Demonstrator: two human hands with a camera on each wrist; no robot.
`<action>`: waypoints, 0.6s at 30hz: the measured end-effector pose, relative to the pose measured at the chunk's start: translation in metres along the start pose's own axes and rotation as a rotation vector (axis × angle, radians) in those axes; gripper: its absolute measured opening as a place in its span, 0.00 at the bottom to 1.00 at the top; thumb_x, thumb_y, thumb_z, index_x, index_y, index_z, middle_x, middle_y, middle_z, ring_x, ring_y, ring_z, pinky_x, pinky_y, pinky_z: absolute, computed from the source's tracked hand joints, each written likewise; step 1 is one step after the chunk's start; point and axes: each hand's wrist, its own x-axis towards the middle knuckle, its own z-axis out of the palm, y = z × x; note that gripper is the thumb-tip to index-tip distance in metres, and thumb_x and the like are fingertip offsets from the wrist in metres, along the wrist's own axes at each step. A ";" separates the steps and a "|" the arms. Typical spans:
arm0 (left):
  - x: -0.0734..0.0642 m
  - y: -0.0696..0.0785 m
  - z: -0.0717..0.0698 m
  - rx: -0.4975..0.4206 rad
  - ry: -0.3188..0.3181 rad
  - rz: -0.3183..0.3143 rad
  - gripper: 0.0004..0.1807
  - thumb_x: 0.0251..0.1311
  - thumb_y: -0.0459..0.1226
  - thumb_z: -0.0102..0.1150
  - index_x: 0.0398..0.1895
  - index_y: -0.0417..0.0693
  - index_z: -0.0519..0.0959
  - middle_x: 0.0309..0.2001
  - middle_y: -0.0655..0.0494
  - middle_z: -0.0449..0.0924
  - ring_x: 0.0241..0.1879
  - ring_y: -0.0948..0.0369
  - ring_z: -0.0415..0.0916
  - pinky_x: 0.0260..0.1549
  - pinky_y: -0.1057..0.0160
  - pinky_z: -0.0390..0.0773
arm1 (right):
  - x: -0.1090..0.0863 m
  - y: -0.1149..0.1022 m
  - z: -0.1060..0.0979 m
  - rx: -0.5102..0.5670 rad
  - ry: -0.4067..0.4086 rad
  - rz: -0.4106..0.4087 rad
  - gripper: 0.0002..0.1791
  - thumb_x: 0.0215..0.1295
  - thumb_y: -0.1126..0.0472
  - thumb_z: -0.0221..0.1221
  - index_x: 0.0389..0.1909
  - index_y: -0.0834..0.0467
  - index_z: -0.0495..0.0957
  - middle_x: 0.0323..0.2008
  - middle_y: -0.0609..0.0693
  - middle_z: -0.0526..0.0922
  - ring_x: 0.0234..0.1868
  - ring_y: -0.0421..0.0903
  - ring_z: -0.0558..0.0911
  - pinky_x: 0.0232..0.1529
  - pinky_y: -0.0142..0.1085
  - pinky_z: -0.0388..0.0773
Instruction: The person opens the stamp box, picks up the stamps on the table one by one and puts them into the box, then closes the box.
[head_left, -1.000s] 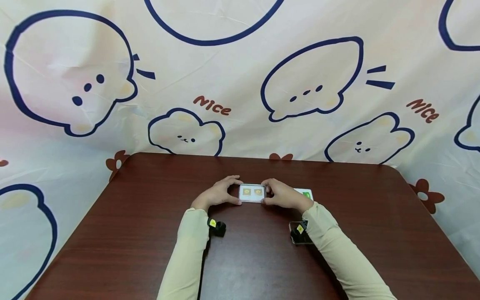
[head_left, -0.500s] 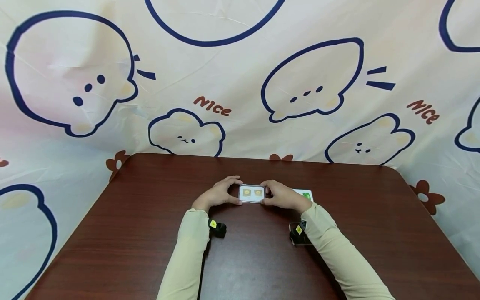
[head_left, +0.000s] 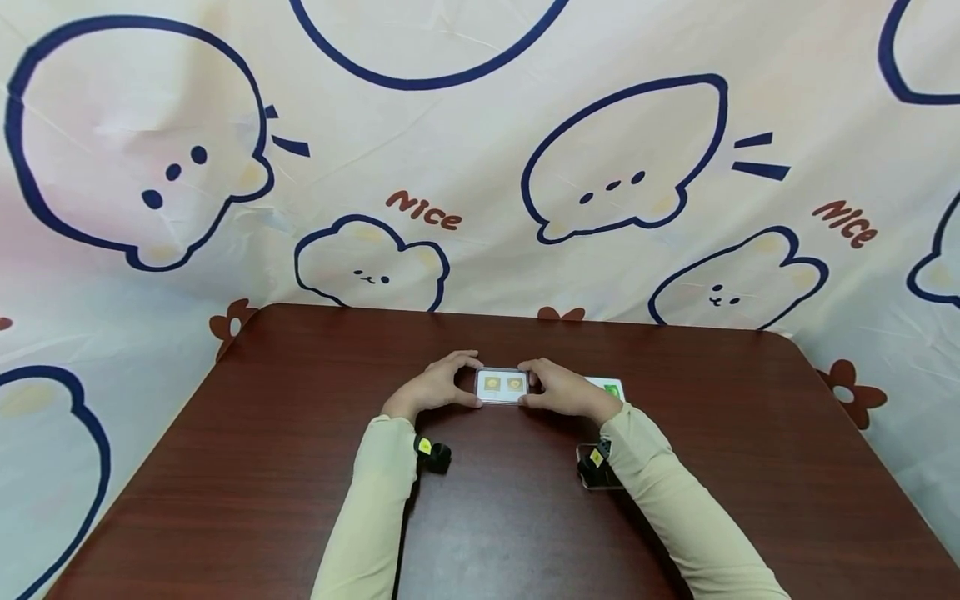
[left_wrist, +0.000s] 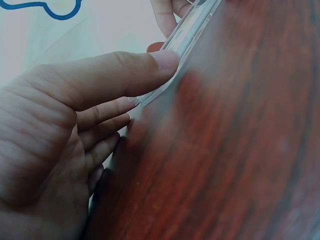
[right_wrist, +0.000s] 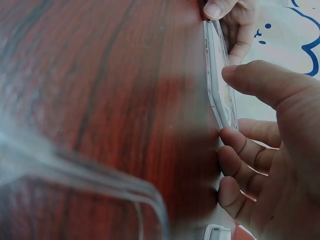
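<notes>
Between the hands, a flat clear plastic case [head_left: 502, 386] holds a white insert with two small gold-coloured pieces. My left hand [head_left: 432, 386] grips its left end; in the left wrist view the thumb [left_wrist: 167, 61] lies along the near edge and the fingers reach behind. At the opposite end my right hand [head_left: 567, 388] pinches the case [right_wrist: 220, 75], its thumb [right_wrist: 250, 77] over the face and a fingertip by the lower corner. The case is low over the table; whether it touches the wood I cannot tell.
A white card-like item with a green patch [head_left: 612, 389] lies behind the right hand, partly hidden. Under the right wrist camera is a clear plastic frame or cover [right_wrist: 110, 180]. A patterned cloth [head_left: 480, 167] hangs behind the brown table [head_left: 300, 467].
Both hands stay on the case. The right hand sits very slightly further left against its end; otherwise hardly anything has moved.
</notes>
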 end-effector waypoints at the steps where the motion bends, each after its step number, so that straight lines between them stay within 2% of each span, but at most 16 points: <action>1: 0.000 0.000 0.000 -0.002 0.000 -0.001 0.34 0.49 0.43 0.73 0.62 0.55 0.73 0.74 0.61 0.56 0.74 0.50 0.49 0.69 0.41 0.54 | 0.000 0.000 0.000 -0.001 0.000 -0.005 0.32 0.65 0.54 0.62 0.65 0.65 0.65 0.39 0.51 0.71 0.37 0.42 0.69 0.39 0.34 0.67; 18: -0.001 0.001 -0.002 -0.001 -0.013 0.004 0.33 0.49 0.43 0.73 0.61 0.57 0.73 0.75 0.59 0.55 0.75 0.49 0.48 0.69 0.40 0.53 | -0.002 0.001 0.002 0.032 0.010 -0.002 0.31 0.63 0.54 0.63 0.62 0.65 0.67 0.39 0.51 0.71 0.37 0.43 0.69 0.41 0.36 0.66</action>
